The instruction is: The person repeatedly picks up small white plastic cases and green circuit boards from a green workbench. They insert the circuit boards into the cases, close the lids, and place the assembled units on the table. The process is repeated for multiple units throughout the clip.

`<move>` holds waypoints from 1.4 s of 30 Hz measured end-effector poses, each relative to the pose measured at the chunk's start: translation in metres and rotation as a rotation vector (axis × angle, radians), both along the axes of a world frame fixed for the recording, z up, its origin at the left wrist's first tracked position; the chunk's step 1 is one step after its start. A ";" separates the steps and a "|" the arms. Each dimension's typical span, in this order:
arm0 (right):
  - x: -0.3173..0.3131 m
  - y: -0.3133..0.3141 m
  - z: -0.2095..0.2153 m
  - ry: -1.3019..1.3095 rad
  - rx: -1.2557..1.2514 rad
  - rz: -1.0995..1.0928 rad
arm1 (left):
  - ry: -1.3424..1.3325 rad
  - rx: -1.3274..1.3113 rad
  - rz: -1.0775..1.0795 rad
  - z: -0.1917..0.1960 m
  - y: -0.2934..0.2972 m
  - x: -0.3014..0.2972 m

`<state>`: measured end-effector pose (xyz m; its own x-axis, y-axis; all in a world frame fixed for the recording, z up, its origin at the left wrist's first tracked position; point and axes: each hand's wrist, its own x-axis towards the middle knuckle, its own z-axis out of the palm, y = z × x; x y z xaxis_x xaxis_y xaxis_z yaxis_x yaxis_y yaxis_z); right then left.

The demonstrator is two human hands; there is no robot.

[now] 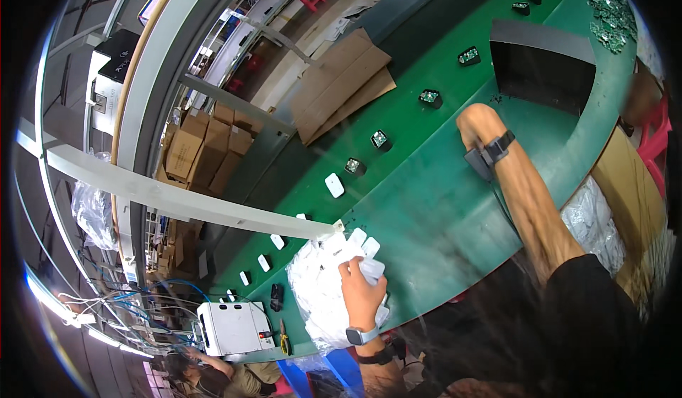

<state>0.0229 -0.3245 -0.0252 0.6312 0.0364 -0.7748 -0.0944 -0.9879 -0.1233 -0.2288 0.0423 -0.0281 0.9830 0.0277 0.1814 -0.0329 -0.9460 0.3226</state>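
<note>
My left hand, with a watch at its wrist, rests on a heap of small white plastic covers in a clear bag. Its thumb and fingers are closed round a white plastic cover. My right hand is held over the green bench, near the belt, with its fingers curled in. What those fingers hold, if anything, is hidden. A dark wrist strap with a cable circles that wrist. On the belt, a white-topped piece lies nearest the heap, and a black housing with a circuit board is farther along.
A green conveyor belt carries several black housings and white pieces. A black bin stands at the right, and green circuit boards lie beyond. A white machine and yellow-handled pliers are at the lower left. A pale beam crosses the belt.
</note>
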 end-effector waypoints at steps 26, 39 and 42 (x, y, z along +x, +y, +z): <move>-0.072 0.043 -0.029 -0.542 1.597 -0.214 | 0.000 -1.474 -0.179 -0.063 -0.132 0.148; -0.082 0.047 -0.029 -0.632 1.617 -0.299 | -0.053 -1.584 -0.287 -0.048 -0.141 0.137; -0.084 0.049 -0.029 -0.638 1.592 -0.270 | -0.014 -1.651 -0.247 -0.053 -0.137 0.137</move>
